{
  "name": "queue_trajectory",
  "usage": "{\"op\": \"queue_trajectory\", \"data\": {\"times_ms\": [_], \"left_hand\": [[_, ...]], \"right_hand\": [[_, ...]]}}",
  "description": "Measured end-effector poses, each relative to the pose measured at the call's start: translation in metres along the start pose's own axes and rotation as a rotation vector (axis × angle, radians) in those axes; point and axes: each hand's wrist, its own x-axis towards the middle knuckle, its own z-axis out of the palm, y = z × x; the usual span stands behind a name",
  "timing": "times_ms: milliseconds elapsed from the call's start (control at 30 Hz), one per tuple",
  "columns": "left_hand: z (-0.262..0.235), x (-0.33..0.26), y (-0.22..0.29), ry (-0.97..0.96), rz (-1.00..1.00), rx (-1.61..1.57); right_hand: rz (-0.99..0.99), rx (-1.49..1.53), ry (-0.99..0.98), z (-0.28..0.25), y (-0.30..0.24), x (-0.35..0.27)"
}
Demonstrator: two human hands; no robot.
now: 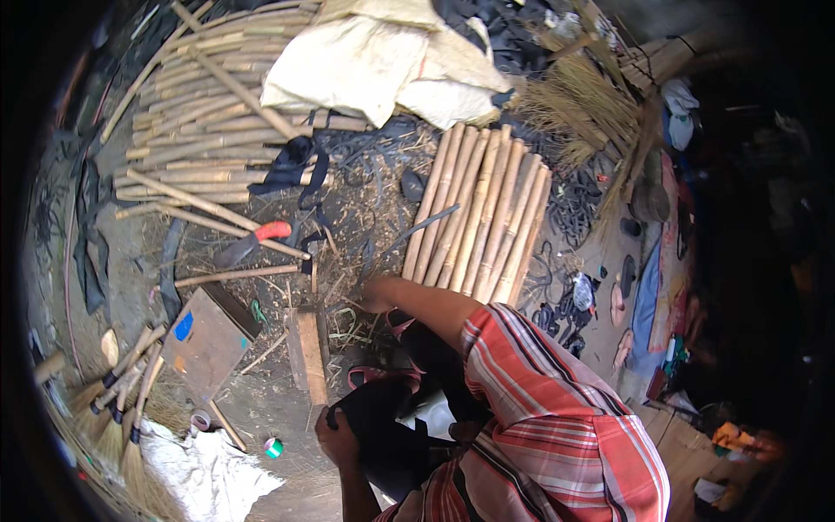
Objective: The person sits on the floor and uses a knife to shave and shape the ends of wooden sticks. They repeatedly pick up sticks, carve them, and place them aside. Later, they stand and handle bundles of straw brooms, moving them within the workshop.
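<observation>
My right arm, in a red striped sleeve, reaches out to the left. At its end my right hand [378,296] is low over the littered ground, just left of a row of cut bamboo poles [474,209]. Its fingertips are blurred against the debris, so what they hold, if anything, is unclear. My left hand [339,439] rests at my dark-trousered knee [378,409] with its fingers loosely apart. Near it a wooden block [309,357] stands on the ground. A curved blade with a red handle [273,230] lies across a thin pole [217,209] farther off.
Many bamboo poles [204,122] are stacked at the far left beside a pale sack [374,65]. Broom straw [578,104] lies at the far right. A wooden box [209,344], finished brooms [130,391], a white sack [204,470] and a green tape roll [273,447] are at left.
</observation>
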Motion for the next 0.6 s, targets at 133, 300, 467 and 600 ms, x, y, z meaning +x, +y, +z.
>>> {"op": "queue_trajectory", "data": {"times_ms": [133, 300, 467, 600], "left_hand": [[-0.01, -0.039, 0.023, -0.188, -0.031, 0.155], [-0.033, -0.106, 0.031, -0.508, -0.195, 0.254], [-0.031, -0.164, 0.011, -0.568, 0.053, 0.178], [-0.036, -0.234, 0.028, -0.464, -0.42, -0.083]], "right_hand": [[0.137, 0.374, -0.107, 0.04, 0.058, -0.139], [0.362, 0.49, 0.254, 0.091, 0.106, -0.286], [0.351, 0.452, 0.239, 0.112, 0.148, -0.362], [0.309, 0.534, 0.113, 0.075, 0.158, -0.376]]}}
